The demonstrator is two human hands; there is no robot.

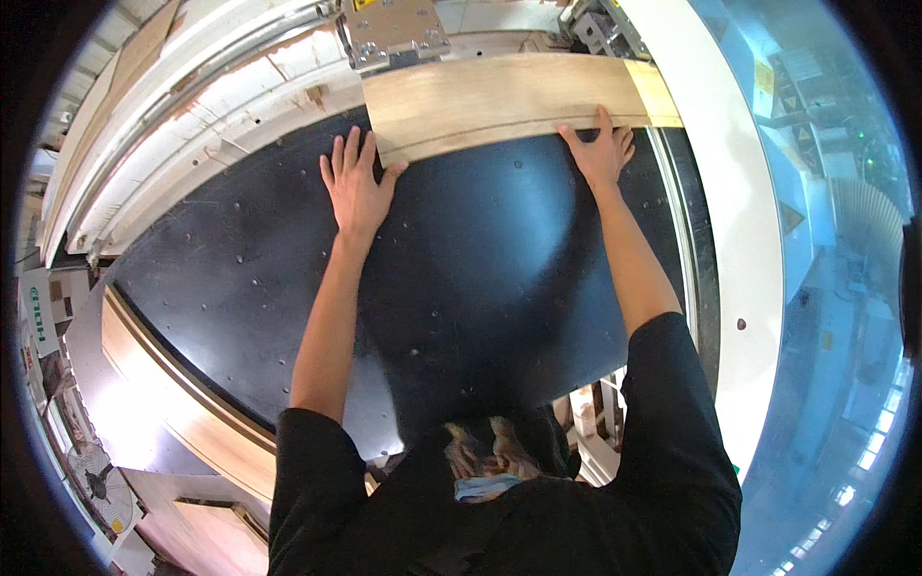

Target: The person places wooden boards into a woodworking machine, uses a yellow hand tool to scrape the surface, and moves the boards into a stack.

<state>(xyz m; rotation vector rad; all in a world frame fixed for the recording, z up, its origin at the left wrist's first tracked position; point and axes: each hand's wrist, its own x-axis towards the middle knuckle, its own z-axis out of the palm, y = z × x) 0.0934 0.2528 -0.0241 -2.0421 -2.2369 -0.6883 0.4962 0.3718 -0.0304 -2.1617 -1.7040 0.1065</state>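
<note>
Well, both hands are well apart with fingers spread, and neither is closed around anything. The board [509, 96] lies along the far edge of the black table [480, 259], toward its right corner. The left hand [360, 197] is by the board's near left corner, thumb at the wood, fingers on the table. The right hand [600, 158] has its fingertips on the board's near edge, close to its right end.

If one hand pushes harder, the board could turn and sit crooked. If the board slides, a finger could get pinched under it. The metal block [399, 38] is just past the board's far left corner, so a hard push could bump the wood into it. Rough wood could also leave a splinter in bare skin.

Long wood [182, 394] lies by the table's left edge; a knock could shift it.

I can't make out a box or tub with things in it. At the right, a blue cover [831, 317] shows shapes, maybe behind it or just shining on it.
</note>
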